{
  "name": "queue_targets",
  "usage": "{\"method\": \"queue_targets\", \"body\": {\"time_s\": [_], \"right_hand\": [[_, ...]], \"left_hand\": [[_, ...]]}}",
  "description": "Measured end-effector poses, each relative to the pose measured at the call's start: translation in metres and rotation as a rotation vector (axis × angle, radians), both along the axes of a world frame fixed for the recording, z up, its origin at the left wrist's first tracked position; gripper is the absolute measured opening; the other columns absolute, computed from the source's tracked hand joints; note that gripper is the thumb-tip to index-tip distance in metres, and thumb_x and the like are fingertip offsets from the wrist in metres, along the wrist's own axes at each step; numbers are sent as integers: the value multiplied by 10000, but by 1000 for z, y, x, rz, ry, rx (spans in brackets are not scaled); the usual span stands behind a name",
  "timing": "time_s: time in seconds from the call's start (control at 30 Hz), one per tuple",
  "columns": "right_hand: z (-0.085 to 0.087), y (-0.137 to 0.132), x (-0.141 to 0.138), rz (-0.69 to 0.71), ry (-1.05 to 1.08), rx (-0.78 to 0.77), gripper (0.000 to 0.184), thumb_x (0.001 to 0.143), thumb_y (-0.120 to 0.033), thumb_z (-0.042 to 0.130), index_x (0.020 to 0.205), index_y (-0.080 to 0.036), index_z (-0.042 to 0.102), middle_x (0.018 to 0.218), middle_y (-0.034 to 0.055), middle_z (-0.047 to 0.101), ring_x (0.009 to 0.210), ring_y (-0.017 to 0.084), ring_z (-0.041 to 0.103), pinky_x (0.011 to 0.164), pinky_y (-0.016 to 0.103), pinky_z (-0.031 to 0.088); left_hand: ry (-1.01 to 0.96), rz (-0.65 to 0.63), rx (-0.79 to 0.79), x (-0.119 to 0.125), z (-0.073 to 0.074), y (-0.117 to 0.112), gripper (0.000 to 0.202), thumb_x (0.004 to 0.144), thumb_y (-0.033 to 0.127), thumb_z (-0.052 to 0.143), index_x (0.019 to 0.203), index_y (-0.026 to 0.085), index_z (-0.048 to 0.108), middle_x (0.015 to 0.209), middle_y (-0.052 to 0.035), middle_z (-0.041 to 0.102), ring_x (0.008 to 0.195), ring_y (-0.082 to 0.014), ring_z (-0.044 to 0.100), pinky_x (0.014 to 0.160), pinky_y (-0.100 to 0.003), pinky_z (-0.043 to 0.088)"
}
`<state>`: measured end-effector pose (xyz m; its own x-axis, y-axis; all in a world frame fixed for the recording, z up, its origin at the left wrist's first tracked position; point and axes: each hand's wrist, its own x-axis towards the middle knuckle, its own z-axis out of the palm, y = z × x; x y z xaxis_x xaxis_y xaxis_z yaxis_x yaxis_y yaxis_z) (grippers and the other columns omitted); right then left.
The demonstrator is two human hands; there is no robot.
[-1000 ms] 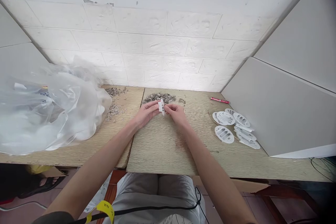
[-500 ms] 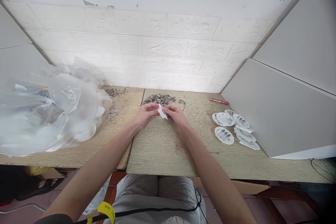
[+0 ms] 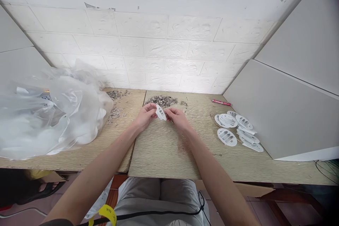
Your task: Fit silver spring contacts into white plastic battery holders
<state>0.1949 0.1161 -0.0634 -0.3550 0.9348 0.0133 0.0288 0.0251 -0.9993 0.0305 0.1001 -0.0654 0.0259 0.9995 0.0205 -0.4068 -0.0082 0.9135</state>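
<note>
Both my hands meet over the middle of the wooden table (image 3: 164, 155). My left hand (image 3: 145, 114) and my right hand (image 3: 178, 118) pinch a small white oval plastic part (image 3: 160, 112) between their fingertips, just in front of a heap of small grey metal bits (image 3: 161, 100). The part is tilted, its slotted face partly showing. Whether the right fingers also hold a small metal piece I cannot make out.
A pile of several white oval parts (image 3: 238, 129) lies at the right, by a grey panel (image 3: 286, 113). A red pen (image 3: 221, 102) lies behind them. A big clear plastic bag (image 3: 50, 113) fills the left side, with more grey bits (image 3: 115, 113) beside it.
The white part has turned between my fingers, from standing edge-on to lying more flat and tilted. My hands stayed in about the same place.
</note>
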Motion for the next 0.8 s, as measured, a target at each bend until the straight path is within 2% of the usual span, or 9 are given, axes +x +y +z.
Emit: {"method": "queue_targets", "body": {"time_s": [0.17, 0.3, 0.4, 0.5, 0.63, 0.8], "right_hand": [[-2, 2, 0, -99, -89, 115, 205, 884, -395, 472, 800, -213, 513, 613, 10, 625, 574, 156, 578, 621, 298, 462], [-2, 2, -4, -120, -97, 137, 151, 896, -314, 408, 831, -216, 502, 656, 0, 616, 540, 139, 522, 580, 281, 428], [0, -1, -7, -103, -111, 162, 198, 881, -329, 427, 812, -199, 559, 685, -8, 580, 548, 118, 463, 562, 261, 380], [4, -5, -9, -34, -58, 149, 295, 871, -451, 472, 780, -193, 583, 628, -26, 509, 537, 108, 404, 540, 256, 333], [7, -6, -7, -9, 62, 95, 349, 733, -518, 658, 823, -183, 613, 686, -16, 549, 577, 103, 426, 549, 251, 331], [6, 0, 2, -116, 77, 125, 330, 719, -489, 669, 799, -172, 629, 682, -2, 553, 605, 118, 447, 564, 263, 343]], "left_hand": [[-110, 27, -49, -2, -2, 2, 217, 609, 187, 768, 726, 184, 584, 522, 78, 427, 487, -52, 383, 555, -215, 377], [-153, 30, -46, -2, -3, 4, 248, 607, 196, 788, 734, 179, 576, 542, 74, 446, 471, -33, 384, 498, -175, 361], [-152, 47, -10, -1, -1, 3, 295, 585, 195, 805, 762, 184, 570, 586, 63, 500, 458, -24, 393, 439, -156, 299], [-101, 40, 14, 1, 1, 1, 319, 588, 228, 814, 785, 184, 566, 614, 57, 535, 453, -27, 402, 427, -158, 293], [26, 12, 24, 1, 3, -2, 282, 616, 261, 791, 799, 175, 594, 728, 19, 610, 539, -71, 506, 461, -185, 376], [154, 6, 72, -2, 5, -3, 213, 748, 334, 650, 887, 172, 657, 837, -29, 642, 690, -130, 575, 580, -251, 484]]}}
